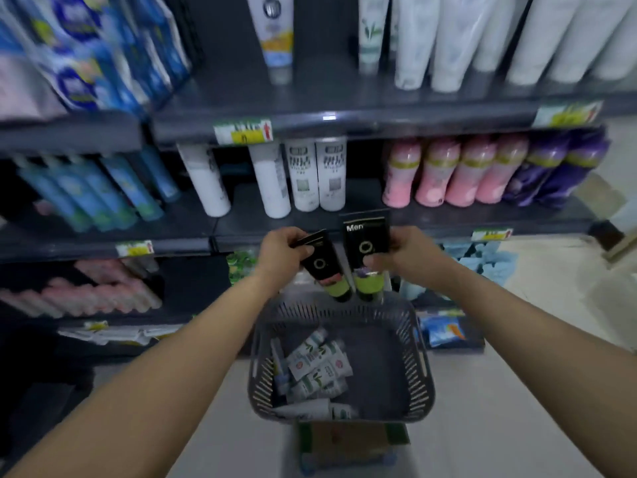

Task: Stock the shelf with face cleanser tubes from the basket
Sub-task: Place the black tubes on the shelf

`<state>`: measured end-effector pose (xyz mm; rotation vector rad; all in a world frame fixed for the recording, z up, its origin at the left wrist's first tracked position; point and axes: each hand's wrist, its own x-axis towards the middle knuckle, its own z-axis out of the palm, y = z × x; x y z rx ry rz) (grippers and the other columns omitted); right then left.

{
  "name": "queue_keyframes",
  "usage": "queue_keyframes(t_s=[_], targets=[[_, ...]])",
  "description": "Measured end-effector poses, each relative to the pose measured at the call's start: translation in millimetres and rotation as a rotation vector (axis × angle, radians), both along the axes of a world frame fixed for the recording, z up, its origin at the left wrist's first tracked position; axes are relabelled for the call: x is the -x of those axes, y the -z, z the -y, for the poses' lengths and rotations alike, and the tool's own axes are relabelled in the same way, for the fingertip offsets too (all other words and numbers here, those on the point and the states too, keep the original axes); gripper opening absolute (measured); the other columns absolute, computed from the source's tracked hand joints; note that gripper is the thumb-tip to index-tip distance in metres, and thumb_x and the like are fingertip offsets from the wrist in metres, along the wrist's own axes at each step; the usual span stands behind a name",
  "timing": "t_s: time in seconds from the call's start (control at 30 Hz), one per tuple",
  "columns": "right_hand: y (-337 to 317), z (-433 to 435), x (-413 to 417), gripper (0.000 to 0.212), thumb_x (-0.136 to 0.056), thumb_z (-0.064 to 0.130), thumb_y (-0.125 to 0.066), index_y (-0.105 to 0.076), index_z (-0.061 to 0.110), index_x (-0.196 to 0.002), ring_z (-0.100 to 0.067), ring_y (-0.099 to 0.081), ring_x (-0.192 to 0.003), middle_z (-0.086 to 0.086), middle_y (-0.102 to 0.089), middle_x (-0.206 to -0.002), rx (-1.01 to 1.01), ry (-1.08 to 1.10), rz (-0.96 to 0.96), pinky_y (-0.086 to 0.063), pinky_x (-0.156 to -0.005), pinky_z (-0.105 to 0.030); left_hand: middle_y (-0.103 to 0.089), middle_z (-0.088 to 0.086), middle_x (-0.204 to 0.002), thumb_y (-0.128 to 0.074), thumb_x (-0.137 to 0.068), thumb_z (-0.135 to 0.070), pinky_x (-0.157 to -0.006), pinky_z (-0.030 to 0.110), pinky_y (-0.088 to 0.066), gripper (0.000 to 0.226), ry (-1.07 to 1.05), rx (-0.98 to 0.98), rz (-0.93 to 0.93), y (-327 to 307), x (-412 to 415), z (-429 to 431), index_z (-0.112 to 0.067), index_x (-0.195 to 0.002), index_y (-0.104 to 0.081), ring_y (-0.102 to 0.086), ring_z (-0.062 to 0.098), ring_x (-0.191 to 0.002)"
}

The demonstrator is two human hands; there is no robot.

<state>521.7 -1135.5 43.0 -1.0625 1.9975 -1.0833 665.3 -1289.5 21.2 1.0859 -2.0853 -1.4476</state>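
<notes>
Dim, blurred wide-angle view (edges warped)

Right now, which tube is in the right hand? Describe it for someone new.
Find the grey basket on the floor. Above its far rim, two hands hold black tubes. The right hand holds the upright tube, the one showing "Men", while its neighbour tilts.

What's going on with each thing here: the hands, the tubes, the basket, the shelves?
Left hand: closed on a black tube, above the basket.
Right hand: closed on a second black tube.
Left black tube: held tilted, cap down.
Right black tube: held nearly upright, cap down.
Basket: on the floor, partly filled.
White tubes: lying loose in the basket.
Middle shelf: bare gap behind the black tubes.
</notes>
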Motion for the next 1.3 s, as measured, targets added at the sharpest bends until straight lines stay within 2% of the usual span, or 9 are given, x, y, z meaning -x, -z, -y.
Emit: queue_keyframes(t_s=[0.07,0.13,0.2,0.3,0.5,0.67,0.83,1.0,1.3], targets=[[-42,4,4,0.019,-0.079,0.005,-0.072,-0.068,0.011,-0.097,-0.011,-0.064,-0.083,-0.002,-0.070,-0.090,0.126,0.058,-0.013,-0.051,-0.080,-0.021,-0.058,0.002,-0.071,-0.060,-0.086,0.002,-0.067,0.031,-0.050,0.011,-0.005,0.101,-0.021,-45,-4,6,-0.009,-0.082,-0.059,-0.056,0.020,-0.075],[-84,9,6,0.025,-0.080,0.005,-0.071,-0.067,0.008,-0.105,-0.009,-0.063,-0.082,0.003,-0.068,-0.090,0.246,0.094,-0.050,-0.049,-0.075,-0.014,-0.059,0.002,-0.071,-0.060,-0.086,-0.001,-0.070,0.035,-0.051,0.018,-0.010,0.192,-0.046,-87,-8,12,-0.013,-0.074,-0.058,-0.057,0.021,-0.073],[-119,16,7,0.018,-0.080,0.008,-0.072,-0.067,0.016,-0.095,-0.003,-0.061,-0.073,0.010,-0.067,-0.081,0.335,0.129,-0.089,-0.051,-0.070,-0.010,-0.059,0.003,-0.071,-0.060,-0.086,-0.002,-0.075,0.040,-0.051,0.025,-0.020,0.265,-0.090,-125,-11,20,-0.019,-0.068,-0.055,-0.057,0.023,-0.075],[-159,30,7,0.015,-0.078,0.016,-0.074,-0.066,0.028,-0.080,-0.008,-0.063,-0.074,0.012,-0.068,-0.077,0.444,0.226,-0.120,-0.052,-0.074,-0.025,-0.062,0.006,-0.075,-0.060,-0.086,-0.006,-0.078,0.046,-0.054,0.023,-0.059,0.390,-0.136,-176,-18,33,-0.021,-0.069,-0.056,-0.064,0.032,-0.080],[-200,72,7,0.020,-0.078,0.016,-0.074,-0.068,0.019,-0.097,-0.013,-0.064,-0.082,0.004,-0.069,-0.087,0.535,0.281,-0.187,-0.051,-0.081,-0.027,-0.056,-0.006,-0.065,-0.061,-0.084,-0.004,-0.066,0.031,-0.048,0.010,-0.105,0.568,-0.224,-242,-19,70,-0.012,-0.080,-0.059,-0.053,0.017,-0.067],[-204,131,10,0.020,-0.078,0.008,-0.073,-0.067,0.013,-0.096,-0.015,-0.063,-0.081,-0.003,-0.068,-0.089,0.550,0.277,-0.128,-0.052,-0.082,-0.033,-0.056,-0.003,-0.068,-0.062,-0.084,-0.003,-0.074,0.038,-0.049,0.011,-0.095,0.599,-0.224,-262,-15,132,-0.014,-0.082,-0.060,-0.053,0.020,-0.073],[-201,201,9,0.020,-0.079,0.009,-0.073,-0.062,0.026,-0.074,-0.022,-0.066,-0.091,-0.003,-0.070,-0.091,0.487,0.258,-0.137,-0.052,-0.093,-0.044,-0.056,-0.004,-0.067,-0.062,-0.085,-0.007,-0.074,0.036,-0.048,0.009,-0.040,0.625,-0.124,-267,-7,205,-0.016,-0.083,-0.060,-0.053,0.021,-0.073],[-189,257,8,0.017,-0.080,0.011,-0.073,-0.066,0.026,-0.083,-0.021,-0.067,-0.095,0.001,-0.071,-0.093,0.427,0.242,-0.117,-0.051,-0.096,-0.044,-0.053,-0.005,-0.065,-0.062,-0.085,-0.008,-0.062,0.027,-0.039,0.009,0.034,0.639,-0.031,-260,9,262,-0.016,-0.081,-0.059,-0.050,0.020,-0.067],[-168,293,21,0.013,-0.082,0.003,-0.069,-0.066,0.015,-0.084,-0.028,-0.067,-0.092,-0.010,-0.069,-0.095,0.374,0.315,0.038,-0.054,-0.091,-0.045,-0.057,-0.002,-0.075,-0.064,-0.083,-0.010,-0.074,0.031,-0.044,0.015,0.128,0.648,-0.051,-251,43,307,-0.021,-0.075,-0.058,-0.054,0.020,-0.076]])
